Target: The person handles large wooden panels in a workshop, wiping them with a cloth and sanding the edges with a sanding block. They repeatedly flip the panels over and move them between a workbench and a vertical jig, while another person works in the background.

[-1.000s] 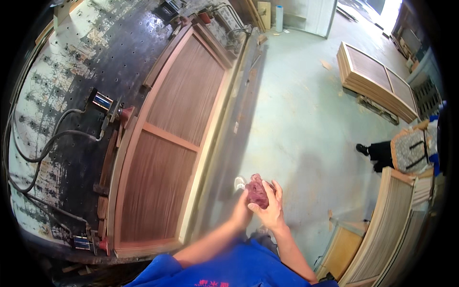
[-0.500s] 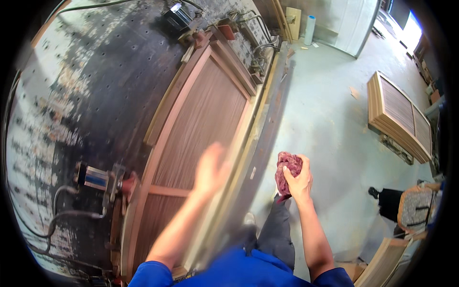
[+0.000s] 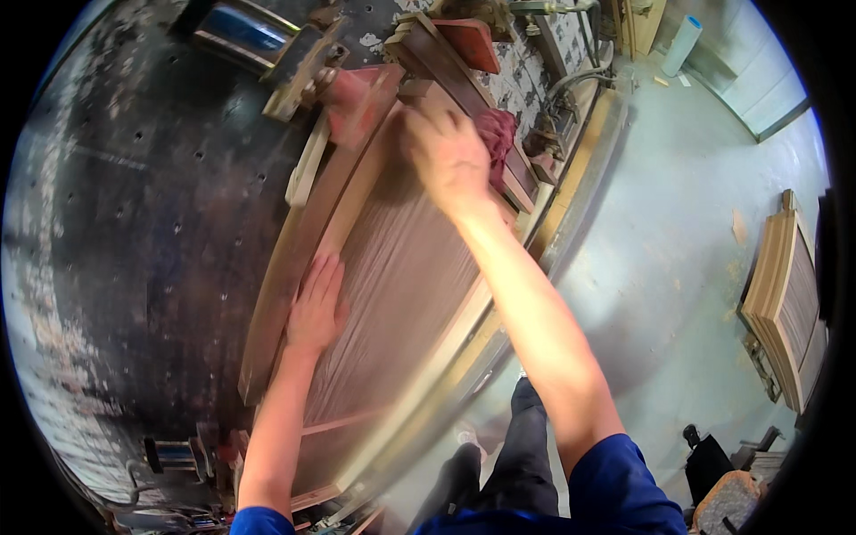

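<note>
One maroon cloth (image 3: 498, 138) touches the right hand (image 3: 453, 165).

no legible text, labels, numbers, signs

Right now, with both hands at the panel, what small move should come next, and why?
I'd probably wipe the dark red cloth gently along the far end of the wooden panel: the cloth shows against the right hand there, while the left hand lies along the panel's left side, where it could steady things. The right hand is blurred, so its grip is unclear.
</note>
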The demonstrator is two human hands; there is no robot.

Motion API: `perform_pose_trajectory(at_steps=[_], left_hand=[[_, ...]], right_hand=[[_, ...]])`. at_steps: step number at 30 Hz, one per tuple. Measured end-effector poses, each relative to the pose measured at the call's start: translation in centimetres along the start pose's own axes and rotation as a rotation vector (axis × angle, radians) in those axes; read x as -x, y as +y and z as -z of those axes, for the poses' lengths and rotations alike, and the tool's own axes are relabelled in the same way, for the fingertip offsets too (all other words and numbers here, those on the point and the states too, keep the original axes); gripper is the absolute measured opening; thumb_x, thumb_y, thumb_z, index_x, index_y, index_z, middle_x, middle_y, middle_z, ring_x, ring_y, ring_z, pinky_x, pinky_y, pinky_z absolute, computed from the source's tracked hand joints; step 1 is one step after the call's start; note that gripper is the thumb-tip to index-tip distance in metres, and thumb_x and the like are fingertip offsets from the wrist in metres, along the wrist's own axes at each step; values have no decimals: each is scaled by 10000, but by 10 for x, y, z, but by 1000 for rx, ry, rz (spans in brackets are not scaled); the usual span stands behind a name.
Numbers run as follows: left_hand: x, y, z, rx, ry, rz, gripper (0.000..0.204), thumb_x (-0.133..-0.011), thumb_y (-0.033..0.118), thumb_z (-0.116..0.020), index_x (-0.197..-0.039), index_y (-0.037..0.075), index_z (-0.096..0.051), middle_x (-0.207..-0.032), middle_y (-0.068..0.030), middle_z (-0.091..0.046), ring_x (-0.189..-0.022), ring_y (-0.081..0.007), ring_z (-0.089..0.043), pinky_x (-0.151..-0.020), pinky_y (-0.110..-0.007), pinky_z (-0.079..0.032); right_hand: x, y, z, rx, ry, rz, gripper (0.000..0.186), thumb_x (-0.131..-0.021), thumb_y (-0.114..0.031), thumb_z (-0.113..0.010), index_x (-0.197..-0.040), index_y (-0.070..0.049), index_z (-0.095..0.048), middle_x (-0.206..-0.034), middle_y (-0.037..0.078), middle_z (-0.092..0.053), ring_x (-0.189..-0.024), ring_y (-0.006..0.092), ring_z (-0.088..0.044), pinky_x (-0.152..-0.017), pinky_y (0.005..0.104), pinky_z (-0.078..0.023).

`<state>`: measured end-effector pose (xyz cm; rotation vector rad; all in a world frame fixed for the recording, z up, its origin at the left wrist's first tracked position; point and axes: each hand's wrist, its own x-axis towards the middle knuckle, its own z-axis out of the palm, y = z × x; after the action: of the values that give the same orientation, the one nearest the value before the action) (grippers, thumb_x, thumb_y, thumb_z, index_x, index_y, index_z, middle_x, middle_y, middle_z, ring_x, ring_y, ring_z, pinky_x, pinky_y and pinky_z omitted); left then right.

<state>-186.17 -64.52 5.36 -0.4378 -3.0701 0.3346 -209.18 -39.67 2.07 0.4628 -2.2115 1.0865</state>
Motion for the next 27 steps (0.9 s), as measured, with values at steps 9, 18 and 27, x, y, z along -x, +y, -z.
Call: perform_pose_trajectory(at_steps=[9,18,27], left_hand=[[0,-9,2,109,-13,-35,665,-867,301,-639,-1467,40,-523,-1551,-130,-488,-1471,-346,-410,-1205,-507,-326],[-1,-15,-5,6,-31,-78,644,-886,355,-619,-1433,24,-539,-1519,-157,-515,-1453,-398,-415,-1207,-601,-283],[-2,-22,-16,-84,-2,-167,650,-964,522,-487,-1337,6,-620,-1407,-194,-591,-1360,-459,-484,-1140,-670,-336]], right_hand=[[39,72,-30,110,-401,-257,469,-757,-88,-732,-1218,-141,-666,-1247,60,-636,-1115,351,-598,-906,448,-538],[183,93,-27,76,-723,-614,267,-877,-216,-682,-1136,-165,-719,-1230,62,-649,-1064,346,-619,-867,445,-541],[287,270,-98,464,-471,-736,274,-925,-212,-633,-1184,-123,-646,-1290,84,-572,-1050,380,-589,-871,475,-515]])
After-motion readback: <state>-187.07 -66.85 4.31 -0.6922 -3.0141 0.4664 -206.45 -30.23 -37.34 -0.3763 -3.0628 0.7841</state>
